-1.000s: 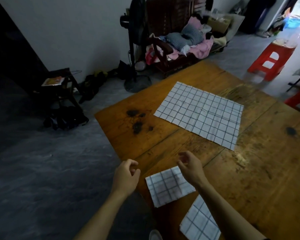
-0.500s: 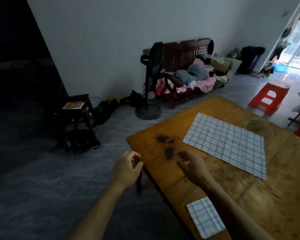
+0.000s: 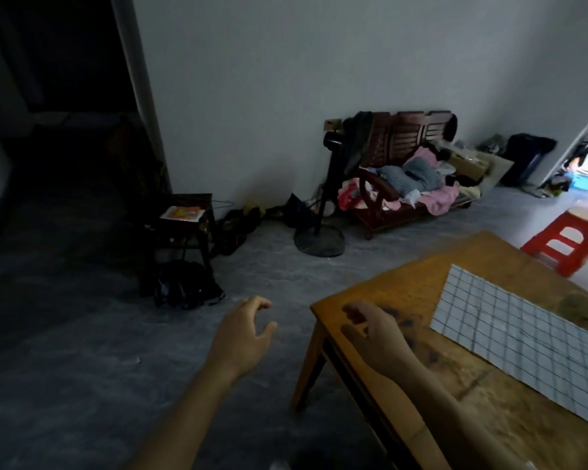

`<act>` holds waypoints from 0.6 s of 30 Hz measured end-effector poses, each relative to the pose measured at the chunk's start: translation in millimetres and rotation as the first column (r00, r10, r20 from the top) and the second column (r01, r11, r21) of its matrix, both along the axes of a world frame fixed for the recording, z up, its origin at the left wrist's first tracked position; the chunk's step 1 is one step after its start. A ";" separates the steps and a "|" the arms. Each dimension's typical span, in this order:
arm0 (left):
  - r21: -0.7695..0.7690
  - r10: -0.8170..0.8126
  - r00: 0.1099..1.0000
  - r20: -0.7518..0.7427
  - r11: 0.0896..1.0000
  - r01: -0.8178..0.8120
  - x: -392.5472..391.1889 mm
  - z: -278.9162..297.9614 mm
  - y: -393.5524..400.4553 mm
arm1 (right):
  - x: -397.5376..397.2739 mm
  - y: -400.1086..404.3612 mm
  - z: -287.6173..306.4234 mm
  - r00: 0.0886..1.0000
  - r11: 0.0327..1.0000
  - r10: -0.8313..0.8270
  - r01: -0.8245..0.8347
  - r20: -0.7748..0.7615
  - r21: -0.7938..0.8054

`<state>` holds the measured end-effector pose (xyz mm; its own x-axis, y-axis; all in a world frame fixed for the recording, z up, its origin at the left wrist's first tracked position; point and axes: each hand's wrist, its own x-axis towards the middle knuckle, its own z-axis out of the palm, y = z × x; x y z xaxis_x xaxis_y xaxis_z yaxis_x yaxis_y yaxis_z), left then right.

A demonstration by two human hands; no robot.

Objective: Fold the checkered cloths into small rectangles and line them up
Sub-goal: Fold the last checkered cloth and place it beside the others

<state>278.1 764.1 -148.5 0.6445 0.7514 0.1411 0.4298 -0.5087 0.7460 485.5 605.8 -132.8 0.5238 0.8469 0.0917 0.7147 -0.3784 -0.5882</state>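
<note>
A person's two bare hands hover at the near corner of a worn wooden table [image 3: 404,286], both empty, as one checkered cloth [image 3: 516,337] lies spread flat and unfolded on the tabletop. The left hand [image 3: 243,334] hangs over the grey floor, off the table's edge, fingers loosely curled and parted, gripping nothing. The right hand [image 3: 375,330] sits above the table's corner, fingers relaxed and slightly bent, likewise holding nothing. The cloth lies at about three o'clock from the right hand's fingers, near but not touching, its long axis running from roughly eleven o'clock down to five o'clock across the wood. The right hand is plainly the nearer of the two; the left is well apart, with the table corner between it and the fabric. The next move likely calls for both hands to travel toward three o'clock and take the cloth's near edge. Behind, a standing fan [image 3: 323,212], a cluttered wooden bench [image 3: 411,178] and a red plastic stool [image 3: 564,239] line the room
</note>
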 end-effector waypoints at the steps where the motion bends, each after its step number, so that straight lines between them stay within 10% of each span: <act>1: 0.012 -0.001 1.000 -0.018 1.000 0.001 1.7 -1.2 14.4 | 5.4 14.8 -1.0 1.000 1.000 -0.001 0.001 -0.003 -0.004; 18: 0.074 -0.196 0.954 -0.228 0.973 0.217 200.3 43.8 246.3 | 196.9 200.2 -8.6 0.982 0.985 -0.166 0.170 -0.090 0.043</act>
<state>478.4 1010.4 -104.7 0.8074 0.5883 0.0455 0.4539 -0.6686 0.5891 682.4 806.0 -141.4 0.6658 0.7418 0.0800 0.5894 -0.4571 -0.6661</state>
